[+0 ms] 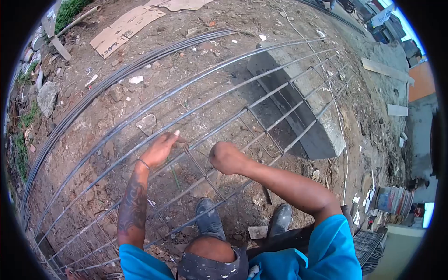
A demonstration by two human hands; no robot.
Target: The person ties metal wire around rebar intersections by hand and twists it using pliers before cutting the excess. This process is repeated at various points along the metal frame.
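A long cage of steel reinforcing bars (212,132) joined by square stirrups (198,164) runs diagonally past me. My left hand (157,150) reaches among the bars with its thumb raised and fingers stretched toward a stirrup corner. Just right of that corner, my right hand (225,157) is a closed fist, knuckles toward the camera. A thin wire-like line shows between the two hands. Whatever lies inside the fist is hidden. Below the cage are my boots (210,218), standing on the dirt.
A concrete block (298,100) lies under the cage's far right part. Loose long bars (112,77) curve along the left. Cardboard (126,31) lies on the ground at the upper left, near a stone (47,98). Planks (385,71) and stacked material (394,200) stand right.
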